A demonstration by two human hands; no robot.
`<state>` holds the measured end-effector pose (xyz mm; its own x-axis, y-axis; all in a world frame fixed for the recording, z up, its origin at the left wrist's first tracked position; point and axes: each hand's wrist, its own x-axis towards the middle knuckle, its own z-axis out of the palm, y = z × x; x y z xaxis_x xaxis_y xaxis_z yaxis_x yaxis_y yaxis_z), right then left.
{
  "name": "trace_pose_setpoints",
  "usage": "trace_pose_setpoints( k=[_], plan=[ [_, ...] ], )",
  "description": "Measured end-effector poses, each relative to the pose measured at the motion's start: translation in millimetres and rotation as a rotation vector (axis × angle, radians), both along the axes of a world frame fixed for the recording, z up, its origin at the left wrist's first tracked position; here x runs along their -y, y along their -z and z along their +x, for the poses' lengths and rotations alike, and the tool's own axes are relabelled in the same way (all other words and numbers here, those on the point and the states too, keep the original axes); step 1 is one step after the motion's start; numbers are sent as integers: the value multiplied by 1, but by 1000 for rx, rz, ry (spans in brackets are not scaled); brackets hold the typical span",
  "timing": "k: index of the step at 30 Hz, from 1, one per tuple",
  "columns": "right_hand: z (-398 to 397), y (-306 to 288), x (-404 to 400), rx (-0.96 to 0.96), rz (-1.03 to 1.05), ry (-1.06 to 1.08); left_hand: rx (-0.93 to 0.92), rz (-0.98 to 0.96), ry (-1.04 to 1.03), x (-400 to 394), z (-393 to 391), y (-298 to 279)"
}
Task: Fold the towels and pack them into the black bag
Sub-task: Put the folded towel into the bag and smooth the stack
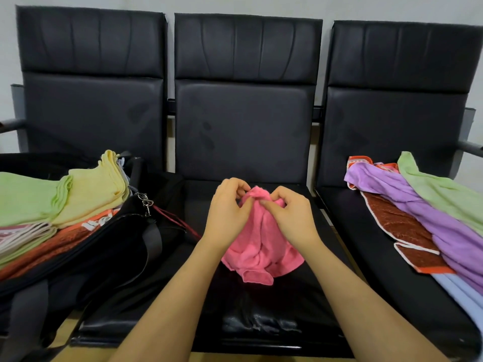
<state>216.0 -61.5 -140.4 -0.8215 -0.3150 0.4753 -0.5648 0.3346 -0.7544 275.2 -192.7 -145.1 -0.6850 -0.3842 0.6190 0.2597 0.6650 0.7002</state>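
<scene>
currently both hands, left (pixel 226 214) and right (pixel 292 216), pinch the top edge of the bunched pink towel (pixel 261 249) close together. risk: corners stay tangled, fold goes lopsided, won't stack flat in the bag (pixel 112 246).

Three black padded seats (pixel 245 131) are joined in a row against a pale wall (pixel 235 3) at twelve o'clock.

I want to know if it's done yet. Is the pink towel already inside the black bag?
No, both hands, left hand and right hand, hold the pink towel up over the middle seat, beside the black bag.
</scene>
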Motion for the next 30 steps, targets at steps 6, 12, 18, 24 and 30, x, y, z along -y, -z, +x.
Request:
trace_pose_setpoints(
  k=[6, 12, 18, 24, 30],
  plan=[
    [1, 1, -2, 13, -15, 19, 102, 51, -58, -6, 4, 2],
    [1, 0, -2, 95, -60, -23, 128, -43, -44, -6, 5, -3],
    [5, -8, -7, 21, -192, 25, -24, 137, -24, -3, 10, -21],
    [0, -39, -14, -37, -284, 158, -54, 118, -131, 15, 11, -57],
    [-5, -97, -21, -149, -341, 237, -125, 122, -183, 23, 9, -117]
  ],
)
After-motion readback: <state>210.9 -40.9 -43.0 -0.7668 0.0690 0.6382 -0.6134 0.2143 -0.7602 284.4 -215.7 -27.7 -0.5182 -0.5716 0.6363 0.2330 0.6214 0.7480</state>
